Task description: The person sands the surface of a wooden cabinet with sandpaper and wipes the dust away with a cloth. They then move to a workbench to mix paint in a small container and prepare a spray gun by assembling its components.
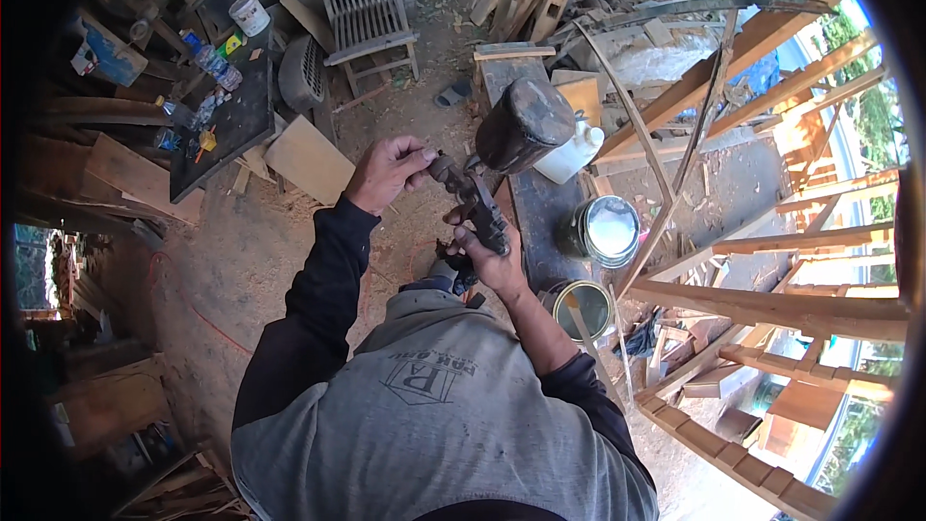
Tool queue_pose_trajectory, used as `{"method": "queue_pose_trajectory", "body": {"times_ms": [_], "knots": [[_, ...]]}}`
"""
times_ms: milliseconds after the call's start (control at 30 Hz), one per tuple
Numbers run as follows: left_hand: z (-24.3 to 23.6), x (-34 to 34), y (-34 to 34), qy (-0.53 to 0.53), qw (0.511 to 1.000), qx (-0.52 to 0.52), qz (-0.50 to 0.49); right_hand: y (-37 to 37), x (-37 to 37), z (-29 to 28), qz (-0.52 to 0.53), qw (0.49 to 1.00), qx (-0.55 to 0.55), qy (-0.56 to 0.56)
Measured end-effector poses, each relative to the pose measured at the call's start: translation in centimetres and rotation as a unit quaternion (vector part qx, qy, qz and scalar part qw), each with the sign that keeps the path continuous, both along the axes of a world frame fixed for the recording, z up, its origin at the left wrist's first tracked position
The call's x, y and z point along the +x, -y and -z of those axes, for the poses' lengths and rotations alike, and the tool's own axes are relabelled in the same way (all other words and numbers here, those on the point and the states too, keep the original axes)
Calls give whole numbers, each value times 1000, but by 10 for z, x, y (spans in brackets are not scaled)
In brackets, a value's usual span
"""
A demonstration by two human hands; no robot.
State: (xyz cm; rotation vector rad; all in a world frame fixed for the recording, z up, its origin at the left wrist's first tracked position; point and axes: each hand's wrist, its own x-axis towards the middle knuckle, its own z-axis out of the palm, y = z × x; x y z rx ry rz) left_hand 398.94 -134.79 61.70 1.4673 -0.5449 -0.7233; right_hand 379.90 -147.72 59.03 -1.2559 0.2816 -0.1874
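**Grip of the right hand point(500, 265) closed low, grip of the left hand point(391, 174) pinching at the far end**

The right grip is wrapped round the lower body of a grimy black, pistol-shaped tool point(473, 201), seemingly metal; the left thumb and finger come together on a small, dark, rounded end piece point(442, 171). Whether that piece is fixed or loose is too small to tell. The tool hangs in the air between the two hands, in front of the body and left of the table.

To do this well, I would let the right hand bear the weight and keep it steady, while the left works with fingertips alone, straight along the tool's line and without prying. The crust on it suggests parts may bind, so slow, even pressure seems wiser than a jerk. A small part could easily be lost on the brown, shaving-strewn floor point(231, 260), so working over the table would be safer.

On that long, dark, worn table point(542, 222) stands a blackened, round-cornered container point(526, 125), with a white plastic jug point(571, 156) just beside it. Nearer lie an open-looking silver-rimmed can, pale inside point(612, 224), and a gold-rimmed can point(597, 307) with a thin wooden stick point(577, 316) in it.
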Motion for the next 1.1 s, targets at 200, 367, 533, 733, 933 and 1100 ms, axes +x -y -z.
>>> {"method": "queue_pose_trajectory", "body": {"times_ms": [200, 367, 533, 733, 933, 1100], "knots": [[0, -4, -4, -20, 1000, -8, -2, 4, -1, -11, -26, 999, -12, 26], [-8, -2, -7, -1, 998, -11, 55, 15, -2, -12, -19, 999, -17, 22], [17, 0, -10, -40, 998, -39, 39, 19, 0, 4, -14, 999, -36, 19], [42, 12, -21, -65, 997, -16, 48, 18, 0, 23, -20, 985, -166, 47], [46, 29, -26, -185, 971, -54, 139, 20, -2, 47, 19, 966, -212, 150], [45, 42, -23, -235, 942, -64, 230, 20, -6, 52, 47, 957, -192, 211]]}}
